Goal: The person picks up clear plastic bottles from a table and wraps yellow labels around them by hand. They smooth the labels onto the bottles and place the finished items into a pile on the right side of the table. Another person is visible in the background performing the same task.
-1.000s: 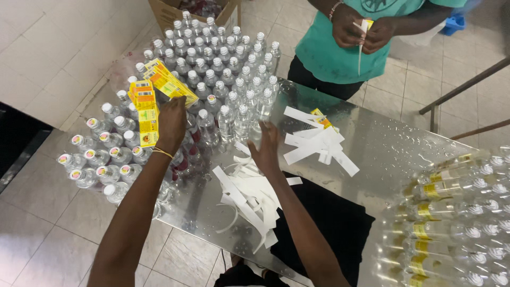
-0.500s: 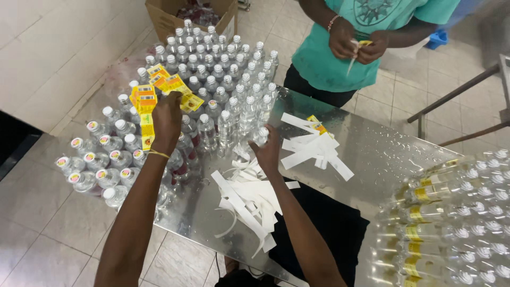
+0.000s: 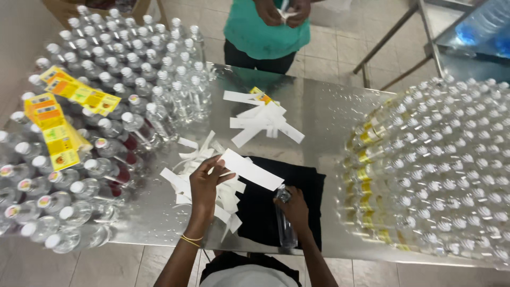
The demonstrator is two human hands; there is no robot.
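1. Nearest the camera, at the near edge of the steel table, the right hand is closed around a clear bottle that lies on a black cloth, its cap end pointing away from the person
2. Just left of it, the left hand with a thin yellow bangle at the wrist pinches one end of a white strip between thumb and fingers; the strip slants up and right, above the cloth and just above the bottle's cap end; whether it touches the bottle cannot be told
3. Under and around the left hand lies a loose heap of white strips on the steel, touching the cloth's left edge
4. Farther out, near the middle of the table, a second pile of white strips lies fanned, with a scrap of yellow label at its far side
5. To the left, many upright clear bottles with white caps crowd the table's end; yellow label sheets lie across their tops
6. To the right, a big stack of bottles lying on their sides shows caps and yellow labels
7. Beyond the far edge stands another person in a teal shirt, both hands together at a small white piece
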